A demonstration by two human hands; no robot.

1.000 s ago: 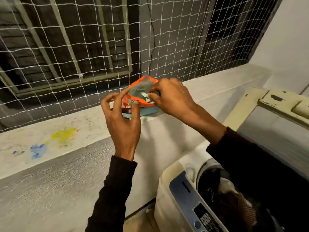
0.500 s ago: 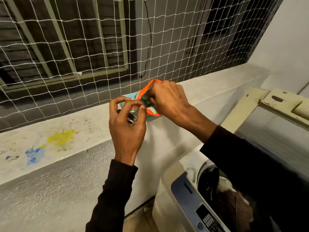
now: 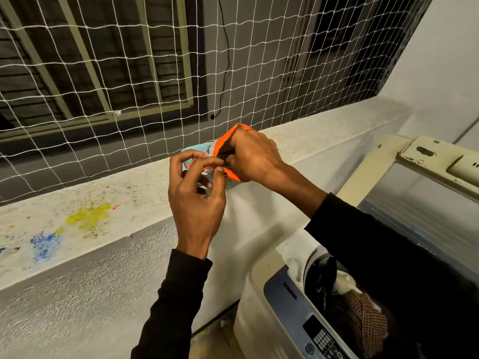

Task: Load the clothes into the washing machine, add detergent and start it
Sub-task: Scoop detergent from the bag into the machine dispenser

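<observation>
Pinching the detergent pouch (image 3: 207, 154) in both hands (image 3: 197, 200) (image 3: 252, 158), fingers gripping; probably unfolding its mouth — tear slowly, held upright.

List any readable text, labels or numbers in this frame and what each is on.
None reads cleanly.
Detergent pouch: dark print on the teal and white panel, mostly hidden by the left hand and right hand; unreadable.
Washing machine control panel: a dark brand word along the grey strip, too blurred to read.
Display and buttons on the same panel: tiny markings, too small to read.
</observation>
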